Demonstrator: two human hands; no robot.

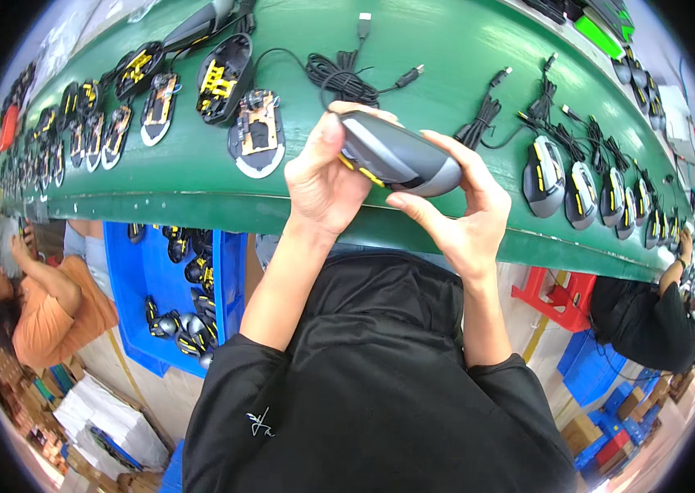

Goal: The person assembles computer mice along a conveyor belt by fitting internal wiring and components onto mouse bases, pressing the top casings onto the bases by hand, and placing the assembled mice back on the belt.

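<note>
Between my two hands, above the near edge of the green workbench, a dark grey computer mouse (401, 154) with yellow side buttons is held tilted. My left hand (327, 168) grips its left end, thumb up along the side. At the other end, my right hand (472, 201) closes on it with the thumb below and the fingers over the top. Just beyond the mouse lies a bundled black cable (343, 80) with its plugs. To the left of my hands rest an open mouse shell (224, 78) with yellow parts inside and a mouse base with a circuit board (257, 135).
More opened mice and bases (158, 107) line the green bench (413, 41) leftward; assembled mice with cables (545, 177) line it rightward. Below the bench stand a blue bin (138, 308) of mouse parts and a red stool (557, 300). People sit at left (64, 308) and right (651, 320).
</note>
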